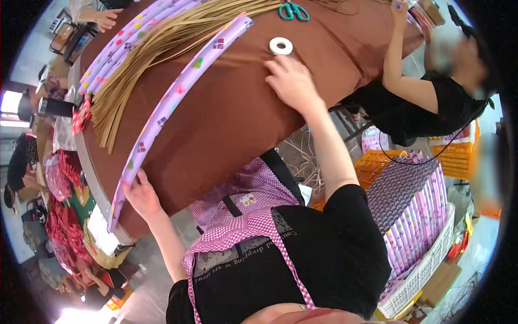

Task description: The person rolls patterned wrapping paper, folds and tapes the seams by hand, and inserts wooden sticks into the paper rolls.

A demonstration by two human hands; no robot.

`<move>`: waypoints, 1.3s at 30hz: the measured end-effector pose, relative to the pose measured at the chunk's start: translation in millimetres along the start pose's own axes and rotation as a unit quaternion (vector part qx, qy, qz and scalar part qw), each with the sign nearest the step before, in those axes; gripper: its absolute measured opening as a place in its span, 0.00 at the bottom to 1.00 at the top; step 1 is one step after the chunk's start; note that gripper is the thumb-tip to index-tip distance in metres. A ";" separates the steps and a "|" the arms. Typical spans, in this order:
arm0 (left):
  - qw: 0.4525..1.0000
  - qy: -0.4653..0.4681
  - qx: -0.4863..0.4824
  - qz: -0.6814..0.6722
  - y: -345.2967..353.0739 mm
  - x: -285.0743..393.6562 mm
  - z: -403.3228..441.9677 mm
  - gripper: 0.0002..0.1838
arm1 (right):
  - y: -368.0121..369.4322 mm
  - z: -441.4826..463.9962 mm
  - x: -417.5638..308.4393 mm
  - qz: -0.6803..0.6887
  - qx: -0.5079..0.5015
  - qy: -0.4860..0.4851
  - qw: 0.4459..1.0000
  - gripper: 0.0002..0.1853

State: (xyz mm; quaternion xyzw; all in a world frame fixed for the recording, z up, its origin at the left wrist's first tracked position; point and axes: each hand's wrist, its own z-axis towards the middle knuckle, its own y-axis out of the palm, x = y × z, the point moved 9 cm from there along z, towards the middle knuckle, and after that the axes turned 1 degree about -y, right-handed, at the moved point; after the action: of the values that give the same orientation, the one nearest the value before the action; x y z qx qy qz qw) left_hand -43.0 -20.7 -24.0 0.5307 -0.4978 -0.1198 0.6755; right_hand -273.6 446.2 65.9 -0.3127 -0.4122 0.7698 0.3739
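A long purple patterned tube [167, 110] lies diagonally over the brown-covered table [226, 119]. My left hand [143, 198] is beside the tube's lower end, its fingertips touching the edge, with thumb and fingers apart. My right hand [291, 83] rests palm down on the cloth, fingers spread and empty. Just beyond its fingertips sits a white roll of tape [280, 46]. Behind the tube is a bundle of tan strips [143, 54], with more purple tubes [116, 46] further left. Green-handled scissors [294, 12] lie at the far edge.
A co-worker [421, 97] sits at the right, one arm on the table. Another person's hand [106, 20] shows at the upper left. A black cylinder [55, 107] stands by the left edge. At the lower right, a white basket [431, 272] holds many purple tubes.
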 end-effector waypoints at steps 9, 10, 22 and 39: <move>0.999 0.023 0.020 0.021 -4.8 1.7 -3.6 0.15 | -38.3 -46.3 189.5 -0.122 -0.028 0.213 0.969 0.21; 0.999 0.024 0.009 0.027 1.1 0.3 -5.9 0.14 | -40.3 -44.0 190.7 -0.125 -0.053 0.236 0.962 0.20; 1.000 0.028 0.000 -0.006 17.1 -4.0 -15.0 0.15 | 46.6 30.6 -140.5 0.178 -0.078 -0.271 0.943 0.24; 1.000 0.014 0.003 -0.013 11.5 -4.7 -14.0 0.19 | 45.2 149.9 165.3 0.074 -0.106 0.176 0.976 0.14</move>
State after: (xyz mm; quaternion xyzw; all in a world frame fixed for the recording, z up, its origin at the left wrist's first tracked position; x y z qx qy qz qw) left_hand -38.3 -4.4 -16.1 0.5409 -0.4816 -0.1197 0.6791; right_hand -493.1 506.6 67.7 -0.5110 -0.3949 0.6802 0.3468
